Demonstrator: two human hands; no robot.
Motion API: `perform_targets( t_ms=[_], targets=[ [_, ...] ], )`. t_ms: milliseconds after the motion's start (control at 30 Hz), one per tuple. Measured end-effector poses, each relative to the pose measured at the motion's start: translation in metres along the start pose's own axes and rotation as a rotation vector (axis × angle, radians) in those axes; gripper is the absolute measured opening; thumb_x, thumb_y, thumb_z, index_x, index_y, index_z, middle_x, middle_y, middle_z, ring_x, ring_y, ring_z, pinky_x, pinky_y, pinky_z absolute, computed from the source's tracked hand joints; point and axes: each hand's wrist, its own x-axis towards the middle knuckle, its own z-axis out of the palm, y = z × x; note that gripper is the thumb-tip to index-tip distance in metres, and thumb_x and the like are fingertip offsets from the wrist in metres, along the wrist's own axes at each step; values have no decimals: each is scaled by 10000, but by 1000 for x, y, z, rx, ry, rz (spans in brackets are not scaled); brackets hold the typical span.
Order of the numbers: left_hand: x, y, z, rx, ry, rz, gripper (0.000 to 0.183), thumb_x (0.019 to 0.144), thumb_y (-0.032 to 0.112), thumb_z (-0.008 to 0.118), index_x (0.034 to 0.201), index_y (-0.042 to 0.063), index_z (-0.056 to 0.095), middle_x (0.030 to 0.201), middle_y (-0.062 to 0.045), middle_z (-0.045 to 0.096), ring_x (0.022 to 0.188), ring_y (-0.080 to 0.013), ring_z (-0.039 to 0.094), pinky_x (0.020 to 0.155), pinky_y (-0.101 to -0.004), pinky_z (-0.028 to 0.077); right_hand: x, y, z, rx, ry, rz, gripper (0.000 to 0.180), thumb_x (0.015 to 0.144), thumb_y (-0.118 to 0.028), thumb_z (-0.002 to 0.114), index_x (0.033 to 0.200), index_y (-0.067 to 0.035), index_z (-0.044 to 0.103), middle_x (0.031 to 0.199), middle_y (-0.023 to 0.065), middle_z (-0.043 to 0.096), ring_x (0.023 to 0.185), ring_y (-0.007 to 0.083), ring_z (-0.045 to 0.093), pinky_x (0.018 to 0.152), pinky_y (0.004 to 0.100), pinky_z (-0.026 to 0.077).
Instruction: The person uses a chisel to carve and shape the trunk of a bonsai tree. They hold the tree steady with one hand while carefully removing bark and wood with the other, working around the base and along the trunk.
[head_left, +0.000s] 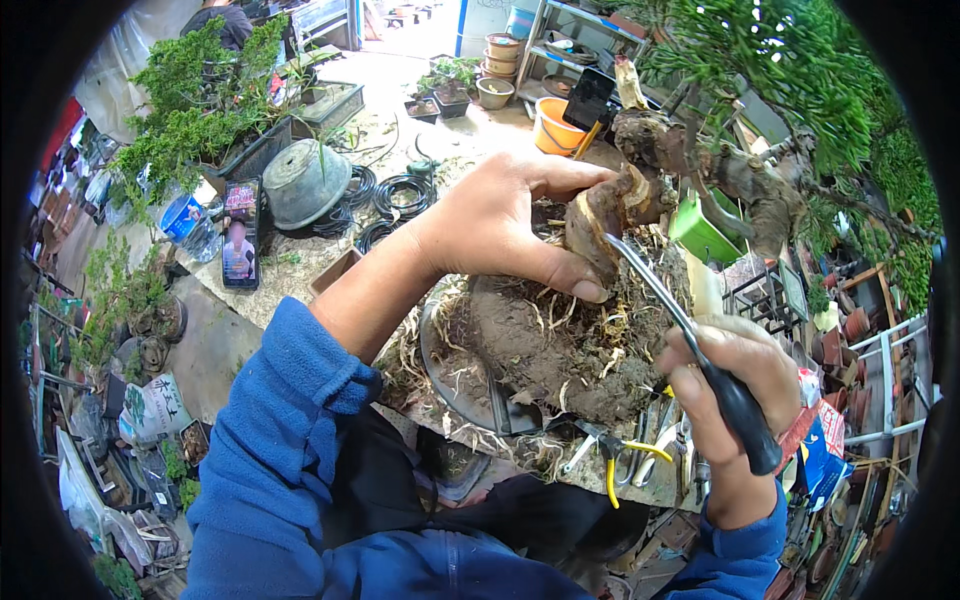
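Note:
A bonsai tree with a thick gnarled trunk (750, 176) and green foliage leans over the work table to the right. Its root ball (555, 345), caked with soil, rests on a round dark turntable (457, 382). My left hand (502, 225) grips the pale-scarred trunk base just above the soil, thumb in front. In my right hand (727, 382) is a carving tool (675, 307) with a black handle and a slim metal shaft. The tool's tip touches the trunk base or lies right at it. Yellow-handled pliers (619, 454) lie at the table's near edge, below the root ball.
Behind the left arm are a phone (241, 232) on a stand, an upturned grey pot (306, 184) and coils of black wire (405, 196). An orange bucket (557, 126) and a green container (705, 226) stand beyond the trunk. Potted junipers (202, 112) line the left; a person sits at the back.

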Motion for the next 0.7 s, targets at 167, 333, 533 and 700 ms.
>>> perform_targets(
  t_ms=[167,333,533,700],
  targets=[
    [3,-4,2,2,16,22,875,645,264,1019,1365,-83,665,1258,-133,764,1136,-163,705,1055,-326,522,-11,2,-5,114,39,60,319,841,-45,832,1139,-12,723,962,198,776,820,285,778,751,377,629],
    [1,-1,2,4,26,56,864,654,242,1013,1375,-78,661,1253,-130,770,1141,-150,705,1059,-323,523,-15,12,0,107,38,40,301,848,-36,825,1130,-15,721,979,188,783,831,282,780,761,359,623],
    [1,-3,2,4,5,27,871,654,247,1018,1377,-80,659,1257,-126,768,1145,-162,705,1066,-329,521,-12,14,-5,160,29,40,354,869,-51,830,1198,-37,698,970,191,774,841,270,766,762,364,620],
    [2,1,-2,44,-17,0,900,643,282,1013,1375,-95,651,1275,-148,760,1163,-173,702,1080,-330,511,-22,18,-6,177,14,40,300,882,-58,821,1158,-41,706,979,187,781,820,275,776,753,365,622]
  ],
)
